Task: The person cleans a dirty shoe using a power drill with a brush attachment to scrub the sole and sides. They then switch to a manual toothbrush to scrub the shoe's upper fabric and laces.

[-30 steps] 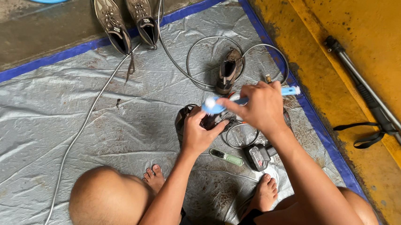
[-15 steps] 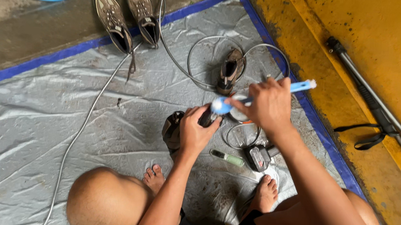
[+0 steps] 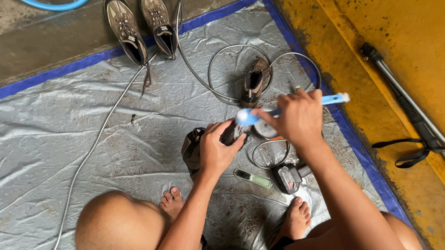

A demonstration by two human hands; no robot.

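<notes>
left hand hiding shoe, brush bristles blurred

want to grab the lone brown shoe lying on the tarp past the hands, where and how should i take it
Probably by the heel collar of the brown shoe, coming from above on the near side. Its opening faces up and towards the person, giving fingers a rim to hook. The grey hose loops around it, so lift straight up.

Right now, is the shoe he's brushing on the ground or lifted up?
Lifted: the left hand grips the dark shoe above the grey tarp, while the right hand holds a blue brush to it.

Shoe mostly behind left hand
</notes>
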